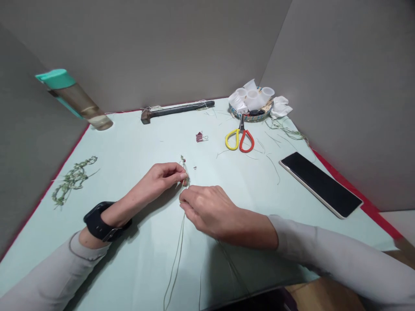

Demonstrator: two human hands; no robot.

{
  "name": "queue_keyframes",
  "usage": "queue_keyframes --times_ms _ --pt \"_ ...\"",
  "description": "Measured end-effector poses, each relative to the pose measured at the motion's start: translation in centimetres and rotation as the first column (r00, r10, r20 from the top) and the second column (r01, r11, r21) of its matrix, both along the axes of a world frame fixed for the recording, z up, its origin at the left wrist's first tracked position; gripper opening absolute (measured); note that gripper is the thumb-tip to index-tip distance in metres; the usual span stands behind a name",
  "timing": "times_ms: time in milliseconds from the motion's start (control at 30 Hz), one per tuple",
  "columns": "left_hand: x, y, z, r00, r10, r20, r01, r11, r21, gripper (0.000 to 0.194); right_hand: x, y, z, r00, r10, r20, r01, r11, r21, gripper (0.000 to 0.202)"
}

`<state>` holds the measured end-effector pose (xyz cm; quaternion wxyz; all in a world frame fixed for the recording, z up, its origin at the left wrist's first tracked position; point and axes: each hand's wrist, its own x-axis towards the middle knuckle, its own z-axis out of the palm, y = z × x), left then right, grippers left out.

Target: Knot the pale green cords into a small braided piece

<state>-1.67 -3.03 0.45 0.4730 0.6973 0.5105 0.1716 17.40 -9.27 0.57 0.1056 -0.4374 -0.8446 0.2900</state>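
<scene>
Your left hand (pixel 162 177) is pinching the top of a little knotted cord piece (pixel 184 172) between thumb and fingertips, right in the middle of the pale green worktop (pixel 129 142). There's a tiny red bead up near its tip. Your right hand (pixel 207 209) sits just beside it, fingers curled and gripping the thin green cords (pixel 177 255) just below the knot. The loose ends trail back toward you and off the near edge. Black watch (pixel 99 222) on your left wrist, grey sleeves on both arms.

Around you: a finished-looking green braided strand (pixel 73 179) lies well off to the left. A hammer (pixel 177 110) rests along the back edge, with a teal-capped bottle (pixel 76 99) at the back left. A small pink binder clip (pixel 199 137) sits behind the knot, and scissors with one yellow and one red handle (pixel 240 139) are further right. Behind those there's a round tray (pixel 249 114) stacked with small clear plastic cups, crumpled white tissue (pixel 280 106) next to it. A phone (pixel 319 183) lies screen-dark on the right side. Cord snippets are scattered near the scissors.
</scene>
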Motion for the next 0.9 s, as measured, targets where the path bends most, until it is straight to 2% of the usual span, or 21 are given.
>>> queue_keyframes --times_ms 200,367,433,633,767,900 --pt "-0.2 0.2 -0.4 0.999 -0.007 0.04 0.009 0.999 -0.043 0.028 0.2 0.7 0.0 0.998 0.044 -0.034 -0.044 0.999 0.012 0.018" --pt "-0.8 0.2 -0.7 0.995 -0.013 0.095 0.018 0.998 -0.052 0.03 1.5 3.4 -0.3 0.983 -0.149 -0.111 0.154 0.987 0.043 0.021" --pt "-1.1 0.3 -0.8 0.995 -0.013 0.102 0.018 0.998 -0.053 0.03 1.6 4.3 -0.5 0.976 -0.174 -0.132 0.178 0.984 0.022 0.023" --pt "-1.3 0.4 -1.3 0.995 -0.003 0.098 0.008 0.999 -0.048 0.032 0.5 5.2 0.2 0.98 -0.161 -0.115 0.146 0.98 -0.133 0.018" --pt "-1.1 0.3 -1.3 0.996 -0.001 0.091 0.006 0.998 -0.056 0.032 0.3 5.3 0.7 0.983 -0.167 -0.076 0.142 0.954 -0.263 0.029" --pt "-1.1 0.4 -1.2 0.996 -0.009 0.086 0.014 0.998 -0.066 0.033 0.7 5.4 0.3 0.977 -0.179 -0.112 0.121 0.91 -0.397 0.036"
